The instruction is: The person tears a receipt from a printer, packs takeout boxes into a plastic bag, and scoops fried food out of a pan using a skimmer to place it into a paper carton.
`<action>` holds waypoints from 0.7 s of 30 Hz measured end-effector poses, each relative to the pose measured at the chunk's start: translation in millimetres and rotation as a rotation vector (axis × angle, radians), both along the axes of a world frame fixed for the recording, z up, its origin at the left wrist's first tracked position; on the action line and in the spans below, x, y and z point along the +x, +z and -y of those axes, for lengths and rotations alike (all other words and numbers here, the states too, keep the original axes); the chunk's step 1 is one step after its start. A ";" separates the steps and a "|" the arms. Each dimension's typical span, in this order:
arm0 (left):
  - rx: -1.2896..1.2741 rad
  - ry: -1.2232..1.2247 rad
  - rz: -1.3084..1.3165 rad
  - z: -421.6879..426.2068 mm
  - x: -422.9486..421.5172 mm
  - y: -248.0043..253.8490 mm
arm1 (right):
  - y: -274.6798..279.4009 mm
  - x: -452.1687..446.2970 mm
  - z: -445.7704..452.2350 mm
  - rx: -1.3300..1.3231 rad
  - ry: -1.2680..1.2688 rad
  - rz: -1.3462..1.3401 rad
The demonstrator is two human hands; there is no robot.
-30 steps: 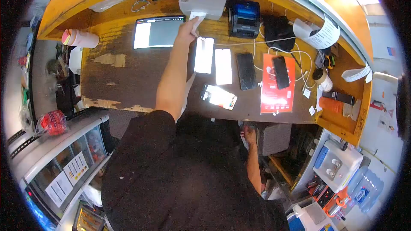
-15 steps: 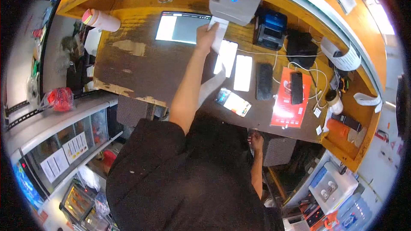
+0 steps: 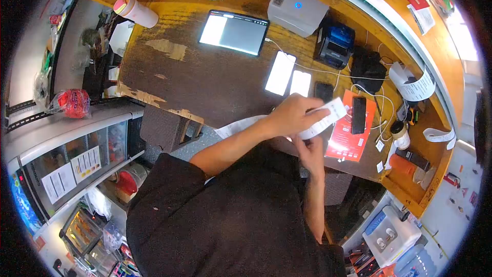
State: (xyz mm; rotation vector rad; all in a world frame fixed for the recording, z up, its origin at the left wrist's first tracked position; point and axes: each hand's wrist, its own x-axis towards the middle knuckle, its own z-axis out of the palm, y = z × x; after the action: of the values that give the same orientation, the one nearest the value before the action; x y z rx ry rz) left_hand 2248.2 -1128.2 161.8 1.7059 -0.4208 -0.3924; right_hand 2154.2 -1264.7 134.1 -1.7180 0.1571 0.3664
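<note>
A long white paper strip [image 3: 328, 116] is pinched in my left hand [image 3: 292, 116], printed end up, over the desk's front edge. The strip's other end trails to the left behind my forearm. Just below, my right hand [image 3: 311, 153] has its fingers up against the lower part of the strip; whether it grips the paper is hard to see. Behind my hands lie a lit white phone [image 3: 280, 73], a second lit phone [image 3: 300, 83] and a dark phone [image 3: 324, 91]. The white printer [image 3: 297, 11] stands at the back.
A tablet [image 3: 233, 33] lies on the brown desk [image 3: 205, 82], with a pink tumbler [image 3: 139, 13] at the back left. A black and blue printer [image 3: 334, 45], cables, and a red sheet [image 3: 346, 141] bearing a dark phone [image 3: 359, 115] are to the right.
My left hand has come away from the white printer with the paper strip, down to the desk's front edge. My right hand has risen from below the desk to meet it.
</note>
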 end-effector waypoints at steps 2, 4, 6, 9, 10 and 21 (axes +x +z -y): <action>-0.127 0.018 -0.081 4.2 4.7 -3.5 | 6.8 1.4 2.5 -0.011 -0.088 -0.014; -0.125 -0.080 -0.133 -2.4 13.0 1.3 | 32.8 6.2 -6.2 0.091 -0.388 0.019; -0.095 -0.309 -0.183 -15.4 14.3 -5.2 | 43.6 20.2 14.4 0.023 -0.551 0.094; -0.089 -0.509 -0.132 -24.3 4.6 -29.7 | 52.2 40.1 62.0 0.206 -0.830 0.250; -0.051 -0.530 -0.085 -25.0 1.8 -36.5 | 51.9 38.8 84.6 0.221 -0.863 0.269; -0.107 -0.578 -0.498 -26.2 -28.7 -8.1 | 70.2 -2.7 188.0 0.337 -1.239 0.533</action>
State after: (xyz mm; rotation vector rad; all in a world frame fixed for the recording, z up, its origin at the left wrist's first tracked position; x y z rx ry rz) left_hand 2219.4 -1102.0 153.8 1.2980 -0.5470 -1.1638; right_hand 2151.5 -1452.7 204.4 -1.0616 0.6673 -0.9167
